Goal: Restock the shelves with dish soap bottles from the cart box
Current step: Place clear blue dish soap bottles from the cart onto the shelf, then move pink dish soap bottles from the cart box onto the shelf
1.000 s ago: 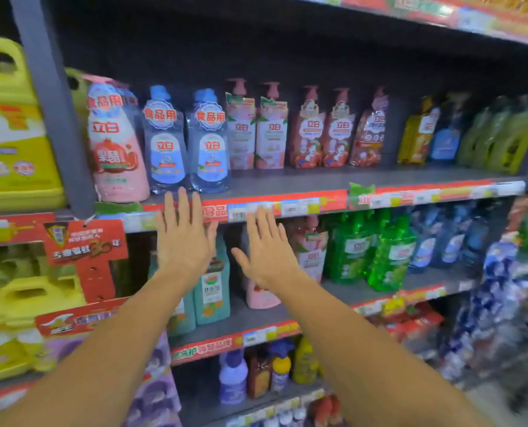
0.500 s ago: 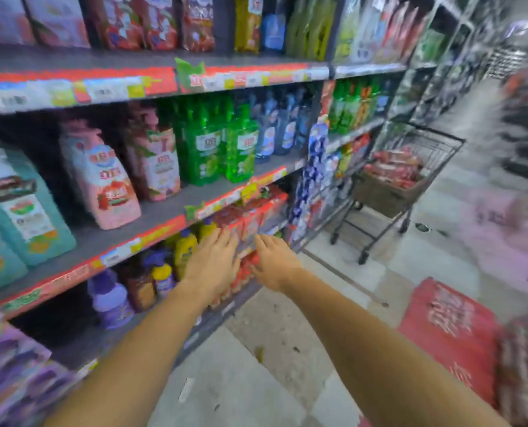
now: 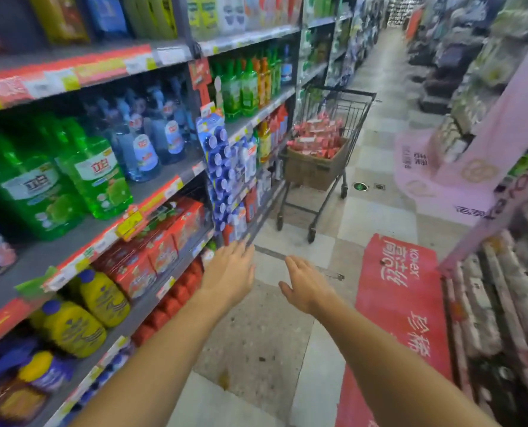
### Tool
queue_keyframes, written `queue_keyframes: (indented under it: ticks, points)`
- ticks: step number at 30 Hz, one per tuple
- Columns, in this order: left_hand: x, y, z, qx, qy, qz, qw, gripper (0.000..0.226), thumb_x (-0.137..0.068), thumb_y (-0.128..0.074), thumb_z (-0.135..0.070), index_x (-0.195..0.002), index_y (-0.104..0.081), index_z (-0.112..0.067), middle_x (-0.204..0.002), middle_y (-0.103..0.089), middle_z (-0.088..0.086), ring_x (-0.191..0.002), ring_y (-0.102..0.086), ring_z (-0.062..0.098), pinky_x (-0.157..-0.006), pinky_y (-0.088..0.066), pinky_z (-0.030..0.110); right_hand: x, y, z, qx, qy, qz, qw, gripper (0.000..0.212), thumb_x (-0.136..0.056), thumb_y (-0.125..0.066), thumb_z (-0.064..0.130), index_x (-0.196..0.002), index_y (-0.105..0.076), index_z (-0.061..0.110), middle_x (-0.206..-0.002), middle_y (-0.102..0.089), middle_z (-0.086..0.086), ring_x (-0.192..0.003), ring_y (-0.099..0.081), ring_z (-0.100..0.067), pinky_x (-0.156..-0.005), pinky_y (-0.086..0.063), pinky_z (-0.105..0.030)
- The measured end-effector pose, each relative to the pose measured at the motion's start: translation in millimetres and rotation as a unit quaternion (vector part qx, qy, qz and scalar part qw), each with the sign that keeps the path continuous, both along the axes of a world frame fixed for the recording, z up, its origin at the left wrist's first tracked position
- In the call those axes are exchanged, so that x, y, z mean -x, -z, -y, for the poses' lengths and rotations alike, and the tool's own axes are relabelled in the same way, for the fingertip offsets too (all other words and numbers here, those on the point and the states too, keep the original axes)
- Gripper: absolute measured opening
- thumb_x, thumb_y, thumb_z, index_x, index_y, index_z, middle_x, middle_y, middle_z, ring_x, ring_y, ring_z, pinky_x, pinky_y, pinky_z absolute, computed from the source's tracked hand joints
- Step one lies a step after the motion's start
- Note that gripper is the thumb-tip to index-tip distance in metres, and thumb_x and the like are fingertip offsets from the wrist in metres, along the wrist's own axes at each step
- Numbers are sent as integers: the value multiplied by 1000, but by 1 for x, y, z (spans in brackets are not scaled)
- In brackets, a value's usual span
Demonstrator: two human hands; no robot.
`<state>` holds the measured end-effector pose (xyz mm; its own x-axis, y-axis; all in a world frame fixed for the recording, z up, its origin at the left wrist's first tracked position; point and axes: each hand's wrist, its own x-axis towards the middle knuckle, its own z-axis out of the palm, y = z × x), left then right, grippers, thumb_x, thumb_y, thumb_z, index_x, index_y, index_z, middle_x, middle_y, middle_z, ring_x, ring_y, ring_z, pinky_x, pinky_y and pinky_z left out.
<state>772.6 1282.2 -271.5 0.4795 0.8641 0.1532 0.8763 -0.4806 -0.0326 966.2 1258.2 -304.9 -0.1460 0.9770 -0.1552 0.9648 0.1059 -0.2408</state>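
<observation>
A wire shopping cart stands down the aisle beside the shelving. In it sits a brown cardboard box filled with red-and-pink packs of dish soap. My left hand and my right hand are stretched out in front of me over the floor, palms down, fingers apart, both empty and well short of the cart. On the shelves to my left stand green dish soap bottles and pale blue bottles.
Red boxes and yellow bottles fill the lower shelves. A hanging strip of blue items juts out from the shelf upright. A red floor sticker and a low display of rolled goods lie on the right.
My view has swung from the shelf face to the right, down the aisle. The cart has come nearer and more central. Both hands have dropped from shelf height and stay open.
</observation>
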Motion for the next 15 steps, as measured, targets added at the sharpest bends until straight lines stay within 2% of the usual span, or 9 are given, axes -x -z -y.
queue_keyframes:
  ticks: [3, 5, 7, 11, 15]
  points:
    - [-55, 4, -42, 3, 20, -1, 1000, 49, -85, -37, -31, -114, -66, -4, -108, -67, 13, -101, -64, 32, -86, -52, 40, -60, 5, -27, 11, 36, -3, 999, 64, -104, -43, 38, -154, -22, 5, -160, -28, -13, -147, -25, -30, -121, -23, -39]
    - [-93, 8, -70, 0, 22, 10, 1000, 52, -85, -36, -33, -115, -66, -4, -108, -68, 13, -102, -63, 33, -89, -51, 41, -95, 2, -48, 5, 50, -4, 999, 62, -104, -43, 37, -153, -25, 5, -158, -31, -14, -145, -28, -30, -119, -25, -39]
    - [-132, 11, -93, 15, 25, 26, 999, 52, -88, -36, -33, -118, -64, -2, -113, -66, 16, -108, -60, 34, -95, -49, 42, -124, -2, -72, -10, 64, -18, 998, 58, -104, -44, 36, -151, -29, 5, -156, -34, -14, -144, -31, -31, -118, -27, -39]
    - [-200, 20, -132, 43, 47, -2, 998, 47, -99, -43, -35, -136, -47, -7, -134, -52, 10, -126, -46, 27, -105, -38, 38, -173, -7, -112, -8, 80, -25, 996, 53, -102, -45, 34, -145, -36, 5, -150, -41, -14, -139, -36, -31, -114, -31, -39]
    - [-250, 29, -180, 56, 59, -7, 997, 49, -100, -41, -38, -140, -42, -10, -138, -49, 7, -129, -44, 25, -105, -38, 36, -215, 0, -150, 2, 104, -43, 994, 61, -103, -46, 35, -152, -26, 5, -155, -34, -13, -143, -32, -29, -117, -26, -37]
